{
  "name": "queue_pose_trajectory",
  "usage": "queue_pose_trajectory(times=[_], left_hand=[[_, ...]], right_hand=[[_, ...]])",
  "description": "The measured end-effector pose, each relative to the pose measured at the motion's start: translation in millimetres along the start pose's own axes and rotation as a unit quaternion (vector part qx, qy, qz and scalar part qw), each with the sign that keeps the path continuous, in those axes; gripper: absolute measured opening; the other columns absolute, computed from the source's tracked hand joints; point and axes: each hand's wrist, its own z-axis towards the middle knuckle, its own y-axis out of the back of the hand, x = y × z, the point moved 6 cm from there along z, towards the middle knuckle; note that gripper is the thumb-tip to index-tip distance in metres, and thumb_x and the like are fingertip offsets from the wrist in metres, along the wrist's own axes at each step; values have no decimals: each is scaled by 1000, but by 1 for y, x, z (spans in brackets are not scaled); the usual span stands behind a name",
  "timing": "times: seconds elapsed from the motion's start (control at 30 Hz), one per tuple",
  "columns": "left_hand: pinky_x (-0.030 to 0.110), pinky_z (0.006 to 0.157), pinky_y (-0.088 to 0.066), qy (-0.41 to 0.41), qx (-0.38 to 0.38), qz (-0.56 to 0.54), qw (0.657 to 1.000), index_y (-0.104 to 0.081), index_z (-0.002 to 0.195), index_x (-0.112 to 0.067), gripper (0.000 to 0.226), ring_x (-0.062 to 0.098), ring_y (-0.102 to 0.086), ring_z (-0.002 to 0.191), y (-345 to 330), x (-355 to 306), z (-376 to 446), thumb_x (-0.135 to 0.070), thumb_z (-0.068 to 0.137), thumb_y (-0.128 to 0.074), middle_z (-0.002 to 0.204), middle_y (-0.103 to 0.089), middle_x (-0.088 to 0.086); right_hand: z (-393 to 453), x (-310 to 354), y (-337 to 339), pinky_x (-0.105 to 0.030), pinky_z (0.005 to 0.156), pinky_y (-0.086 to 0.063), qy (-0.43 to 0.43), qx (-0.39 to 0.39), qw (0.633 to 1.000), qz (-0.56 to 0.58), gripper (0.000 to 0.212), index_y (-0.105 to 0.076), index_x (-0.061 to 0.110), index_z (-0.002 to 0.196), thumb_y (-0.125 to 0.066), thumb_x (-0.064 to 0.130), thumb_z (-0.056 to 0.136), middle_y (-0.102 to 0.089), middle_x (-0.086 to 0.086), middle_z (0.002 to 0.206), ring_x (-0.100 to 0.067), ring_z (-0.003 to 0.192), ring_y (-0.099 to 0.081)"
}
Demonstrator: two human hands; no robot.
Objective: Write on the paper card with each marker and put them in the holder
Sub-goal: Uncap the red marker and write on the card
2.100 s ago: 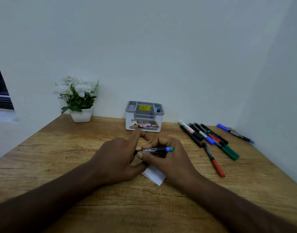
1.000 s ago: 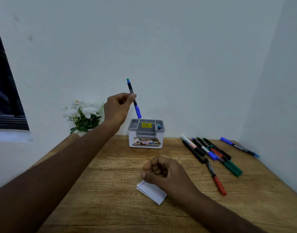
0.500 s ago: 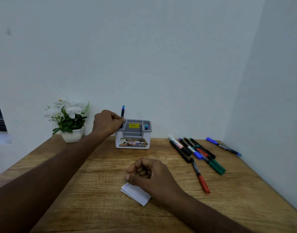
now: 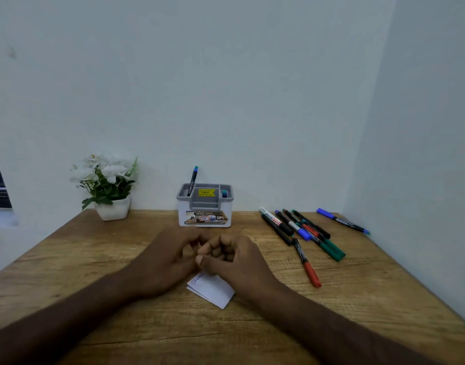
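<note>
**Both hands meet over the paper card; one marker stands in the holder**

The left hand [image 4: 165,262] and right hand [image 4: 235,259] rest together on the wooden surface [image 4: 68,259], fingertips touching. The right hand's fingers are curled in and grasp nothing visible; the left hand is blurred and its fingers seem loosely bent, with nothing in them. The paper card [image 4: 213,289] lies partly under the right hand, blue writing at its corner. Beyond the hands, against the wall, stands the holder [image 4: 205,206], a dark marker [image 4: 192,180] upright in its left compartment. To the right of the right hand lies a cluster of loose markers [image 4: 302,233]. Beyond the left hand sits a potted plant [image 4: 107,185].
</note>
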Motion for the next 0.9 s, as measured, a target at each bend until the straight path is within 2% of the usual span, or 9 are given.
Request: queue_pose_trajectory(times=[0.1, 0.17, 0.3, 0.37, 0.47, 0.6, 0.7, 0.77, 0.9], left_hand=[[12, 86, -45, -31, 54, 1, 998, -64, 124, -40, 28, -4, -61, 108, -13, -6, -15, -29, 98, -67, 118, -64, -29], [19, 91, -47, -34, 69, 38, 996, -63, 125, -45, 26, -4, -57, 113, -13, -4, -14, -40, 100, -61, 121, -59, -32], [22, 93, -48, -33, 80, 59, 994, -62, 128, -48, 29, -6, -52, 119, -17, 1, -15, -48, 100, -55, 123, -53, -36], [24, 97, -48, -35, 77, 69, 994, -61, 129, -48, 29, -6, -50, 122, -18, 2, -15, -48, 101, -55, 126, -52, -35], [20, 101, -46, -38, 56, 63, 996, -60, 130, -48, 30, -5, -49, 128, -14, 1, -15, -45, 100, -60, 132, -51, -34], [11, 95, -47, -55, 44, 25, 997, -62, 128, -41, 36, -2, -59, 121, -13, -7, -14, -28, 95, -71, 130, -56, -28], [15, 86, -55, -37, 34, -18, 999, -66, 124, -35, 38, 3, -67, 108, -11, -8, -14, -18, 92, -77, 122, -61, -24], [12, 84, -54, -20, 28, -29, 999, -66, 124, -33, 39, 2, -68, 107, -10, -8, -14, -17, 91, -79, 121, -62, -25], [6, 86, -47, 5, 33, -21, 999, -64, 127, -34, 35, -5, -67, 106, -10, -6, -15, -24, 95, -75, 124, -61, -31]], right_hand=[[3, 14, 14, -35, 81, -67, 30, -27, 999, -25, 3, -80, 21, 91, -83, 20, 91, -82, 2, 89, -13, 84, -78], [8, 27, 35, -22, 69, -63, 50, -58, 985, -152, 5, -78, 22, 88, -81, 21, 92, -78, 6, 79, -4, 74, -73], [15, 33, 89, -29, 66, -50, -46, -48, 820, -569, 13, -69, 20, 111, -65, 22, 99, -55, 6, 87, -11, 75, -57], [11, 22, 111, -30, 68, -46, -137, -1, 757, -639, 24, -67, 17, 122, -64, 24, 100, -48, 3, 93, -15, 80, -54], [6, 9, 125, -30, 71, -49, -203, 81, 724, -655, 31, -67, 17, 127, -65, 34, 100, -52, 2, 97, -15, 89, -56], [6, 2, 122, -24, 68, -53, -210, 130, 748, -616, 29, -63, 15, 132, -63, 22, 103, -57, 4, 94, -7, 74, -56], [6, 8, 115, -16, 48, -42, -201, 142, 766, -593, 14, -62, 21, 108, -72, 24, 98, -56, 7, 80, -3, 61, -58], [9, 19, 112, -16, 44, -38, -173, 108, 785, -585, 25, -56, 22, 95, -78, 34, 91, -60, 8, 78, -2, 59, -59], [15, 30, 92, -22, 57, -59, -137, 49, 944, -297, 12, -68, 23, 98, -76, 29, 93, -78, 1, 73, -6, 59, -74]])
